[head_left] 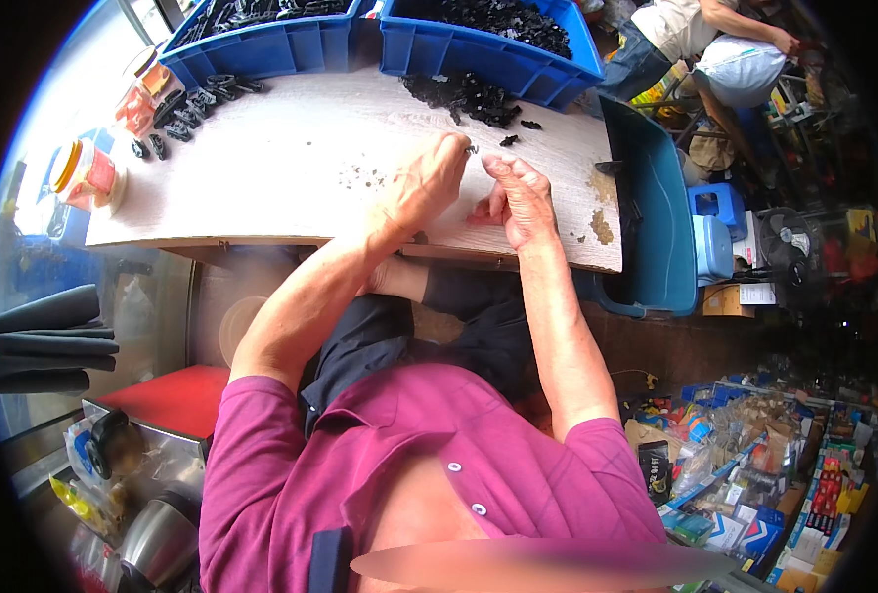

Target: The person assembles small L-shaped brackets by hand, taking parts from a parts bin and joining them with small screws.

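Note:
Above the pale wooden table (271,148), my left hand (427,186) is closed, its fingertips pinching a small dark part (473,149). Just to its right, my right hand (520,201) has its fingers curled and thumb pressed in; whatever it holds is too small or hidden to name. The two hands are close together but apart. Tiny metal-looking bits (363,179) lie scattered left of my left hand. Beyond the hands spreads a heap of small black plastic parts (464,98), with a few loose ones nearer me.
Two blue crates (261,51) of black parts stand along the far edge. Longer black pieces (184,114) lie in rows at the far left, near a jar with a yellow lid (89,176). A teal bin (657,232) adjoins the table's right end. Another person (671,35) sits at the upper right.

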Action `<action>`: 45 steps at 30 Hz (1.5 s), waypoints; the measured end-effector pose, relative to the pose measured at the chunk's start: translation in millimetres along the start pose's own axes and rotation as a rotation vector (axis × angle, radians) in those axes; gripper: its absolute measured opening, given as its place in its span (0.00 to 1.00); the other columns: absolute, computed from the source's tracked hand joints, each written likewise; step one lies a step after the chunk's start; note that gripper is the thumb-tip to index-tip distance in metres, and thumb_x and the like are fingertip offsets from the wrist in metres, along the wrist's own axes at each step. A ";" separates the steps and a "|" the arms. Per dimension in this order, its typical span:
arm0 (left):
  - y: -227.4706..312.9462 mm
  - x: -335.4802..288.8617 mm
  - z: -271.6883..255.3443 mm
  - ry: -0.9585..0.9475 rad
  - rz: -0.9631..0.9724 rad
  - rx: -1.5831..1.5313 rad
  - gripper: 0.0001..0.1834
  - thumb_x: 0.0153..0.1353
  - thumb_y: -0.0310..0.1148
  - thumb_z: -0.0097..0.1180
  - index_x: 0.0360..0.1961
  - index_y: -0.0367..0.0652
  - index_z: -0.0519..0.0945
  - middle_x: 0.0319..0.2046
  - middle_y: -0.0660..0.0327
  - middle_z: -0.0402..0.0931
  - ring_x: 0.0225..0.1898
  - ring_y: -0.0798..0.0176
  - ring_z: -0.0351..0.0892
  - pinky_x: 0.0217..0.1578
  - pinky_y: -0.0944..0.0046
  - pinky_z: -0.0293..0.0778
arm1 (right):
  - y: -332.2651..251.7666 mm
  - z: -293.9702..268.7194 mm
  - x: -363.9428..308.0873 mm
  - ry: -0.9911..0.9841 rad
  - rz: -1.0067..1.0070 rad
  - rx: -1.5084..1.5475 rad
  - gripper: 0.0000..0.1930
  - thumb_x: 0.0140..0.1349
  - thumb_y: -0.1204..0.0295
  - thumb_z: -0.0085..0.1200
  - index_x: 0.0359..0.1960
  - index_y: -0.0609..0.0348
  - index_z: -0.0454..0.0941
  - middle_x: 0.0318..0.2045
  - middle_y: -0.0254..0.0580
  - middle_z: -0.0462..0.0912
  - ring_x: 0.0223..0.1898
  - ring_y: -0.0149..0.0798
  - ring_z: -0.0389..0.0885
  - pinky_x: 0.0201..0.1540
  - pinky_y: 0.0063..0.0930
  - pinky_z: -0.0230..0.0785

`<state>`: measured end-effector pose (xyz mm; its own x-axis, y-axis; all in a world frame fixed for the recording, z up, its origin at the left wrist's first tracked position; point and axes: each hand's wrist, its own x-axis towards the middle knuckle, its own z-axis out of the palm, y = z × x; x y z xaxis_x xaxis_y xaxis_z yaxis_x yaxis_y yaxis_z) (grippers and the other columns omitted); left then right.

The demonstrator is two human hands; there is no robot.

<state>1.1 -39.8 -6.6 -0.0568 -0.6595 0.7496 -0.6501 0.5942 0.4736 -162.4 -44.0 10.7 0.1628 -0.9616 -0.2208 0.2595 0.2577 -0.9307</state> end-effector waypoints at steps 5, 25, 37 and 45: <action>8.5 -11.8 -5.8 0.020 0.033 -0.115 0.10 0.56 0.21 0.57 0.39 0.38 0.73 0.33 0.50 0.77 0.33 0.45 0.78 0.33 0.55 0.74 | 4.7 9.0 -3.3 -0.057 -0.046 -0.036 0.12 0.56 0.67 0.66 0.35 0.61 0.80 0.09 0.34 0.70 0.09 0.30 0.69 0.15 0.31 0.72; 13.1 -26.9 -12.1 0.090 -0.988 -1.304 0.04 0.61 0.28 0.57 0.33 0.38 0.77 0.23 0.64 0.73 0.24 0.72 0.73 0.27 0.73 0.71 | 22.6 13.7 -6.1 -0.089 -0.223 -0.086 0.12 0.56 0.73 0.64 0.40 0.64 0.79 0.19 0.31 0.77 0.14 0.24 0.69 0.19 0.21 0.69; -100.0 -16.1 -123.5 0.352 -0.388 0.425 0.21 0.53 0.23 0.57 0.50 0.48 0.77 0.50 0.50 0.74 0.47 0.53 0.76 0.46 0.58 0.76 | 17.1 9.3 -11.9 -0.093 -0.246 -0.079 0.07 0.59 0.70 0.60 0.33 0.60 0.76 0.10 0.32 0.66 0.12 0.30 0.70 0.21 0.31 0.75; -229.7 7.1 -199.3 0.002 -0.323 0.923 0.29 0.52 0.28 0.56 0.59 0.55 0.73 0.59 0.52 0.67 0.63 0.41 0.61 0.59 0.47 0.65 | 17.2 13.2 -11.8 -0.062 -0.219 -0.041 0.07 0.60 0.69 0.59 0.33 0.59 0.75 0.09 0.31 0.66 0.12 0.30 0.70 0.20 0.30 0.74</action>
<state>301.0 -89.2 -17.9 0.2289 -0.7258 0.6487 -0.9718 -0.2090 0.1091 -147.3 -27.0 1.2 0.1651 -0.9863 0.0047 0.2567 0.0384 -0.9657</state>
